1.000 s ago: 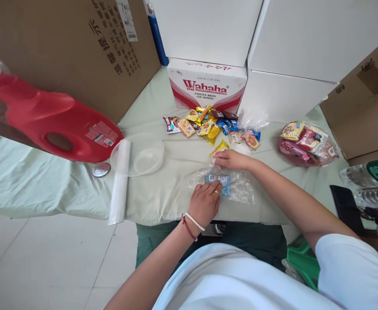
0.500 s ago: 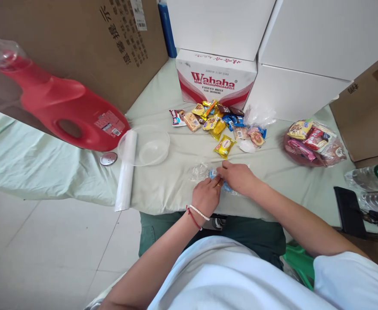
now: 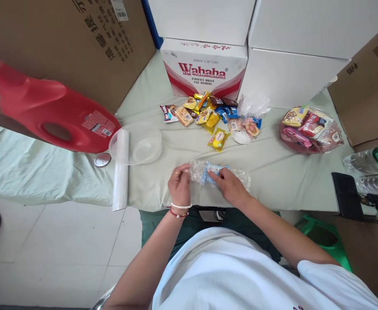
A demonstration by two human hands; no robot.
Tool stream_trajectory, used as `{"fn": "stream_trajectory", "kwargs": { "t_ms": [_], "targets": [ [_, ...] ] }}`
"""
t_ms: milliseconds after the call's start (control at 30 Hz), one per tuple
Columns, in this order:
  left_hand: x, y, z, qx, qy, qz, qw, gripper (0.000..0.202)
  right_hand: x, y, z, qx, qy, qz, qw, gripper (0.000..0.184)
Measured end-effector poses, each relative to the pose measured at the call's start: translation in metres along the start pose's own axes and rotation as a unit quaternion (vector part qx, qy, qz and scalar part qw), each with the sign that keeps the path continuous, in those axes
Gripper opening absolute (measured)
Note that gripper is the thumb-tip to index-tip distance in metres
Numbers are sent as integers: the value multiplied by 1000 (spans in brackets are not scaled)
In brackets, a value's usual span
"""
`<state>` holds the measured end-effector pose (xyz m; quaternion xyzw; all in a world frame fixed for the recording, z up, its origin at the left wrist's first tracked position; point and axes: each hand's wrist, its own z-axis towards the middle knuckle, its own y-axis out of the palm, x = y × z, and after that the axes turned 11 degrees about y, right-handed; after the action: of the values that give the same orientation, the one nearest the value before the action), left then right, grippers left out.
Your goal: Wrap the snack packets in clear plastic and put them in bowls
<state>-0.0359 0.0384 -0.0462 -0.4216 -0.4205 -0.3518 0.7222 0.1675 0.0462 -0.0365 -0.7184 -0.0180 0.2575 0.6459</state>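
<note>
A clear plastic bag point(image 3: 240, 177) lies near the front edge of the pale green cloth-covered table point(image 3: 273, 168), with a blue snack packet point(image 3: 210, 171) inside it. My left hand point(image 3: 180, 185) pinches the bag's left end, fingers closed on the plastic. My right hand point(image 3: 229, 186) grips the bag at the blue packet. A yellow snack packet point(image 3: 218, 140) lies alone just behind the bag. Further back sits a pile of several wrapped snacks point(image 3: 208, 114).
A red jug point(image 3: 47, 114) lies on its side at left, beside a clear plastic bowl point(image 3: 137, 144), a roll of bags point(image 3: 121, 170) and a metal lid point(image 3: 102, 160). A filled snack bag point(image 3: 310, 129) is at right. Cardboard boxes and a Wahaha carton point(image 3: 205, 71) line the back.
My right hand left the yellow packet on the cloth and came back to the bag. My left hand shifted left to the bag's end; both hands now hold the bag.
</note>
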Motion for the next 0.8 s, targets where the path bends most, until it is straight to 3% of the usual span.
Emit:
{"fn": "stream_trajectory", "kwargs": {
  "t_ms": [67, 100, 233, 367, 433, 533, 633, 700, 800],
  "targets": [
    [-1, -2, 7, 59, 8, 113, 992, 42, -3, 4, -1, 22, 1, -1, 1000, 57],
    [-1, -2, 10, 59, 13, 159, 985, 44, -5, 6, -2, 36, 1, -1, 999, 57],
    [7, 7, 13, -42, 19, 188, 981, 30, -10, 8, -7, 87, 2, 15, 996, 57],
    [30, 17, 4, -44, 52, 124, 990, 9, -16, 8, -18, 91, 10, 49, 995, 60],
    [45, 24, -3, -79, 101, 84, 988, 7, -19, 6, -24, 87, 17, 88, 992, 55],
    [59, 36, -13, -182, 196, 84, 960, 20, -16, -6, -32, 86, 16, 181, 980, 47],
    [56, 41, -22, -232, 274, 159, 920, 29, -4, -27, -39, 60, -6, 248, 967, 36],
    [49, 40, -26, -248, 306, 206, 896, 33, 9, -39, -43, 94, 49, 243, 964, 29],
    [39, 37, -32, -260, 342, 241, 870, 39, 30, -44, -46, 182, 188, 144, 954, 31]
  ]
}}
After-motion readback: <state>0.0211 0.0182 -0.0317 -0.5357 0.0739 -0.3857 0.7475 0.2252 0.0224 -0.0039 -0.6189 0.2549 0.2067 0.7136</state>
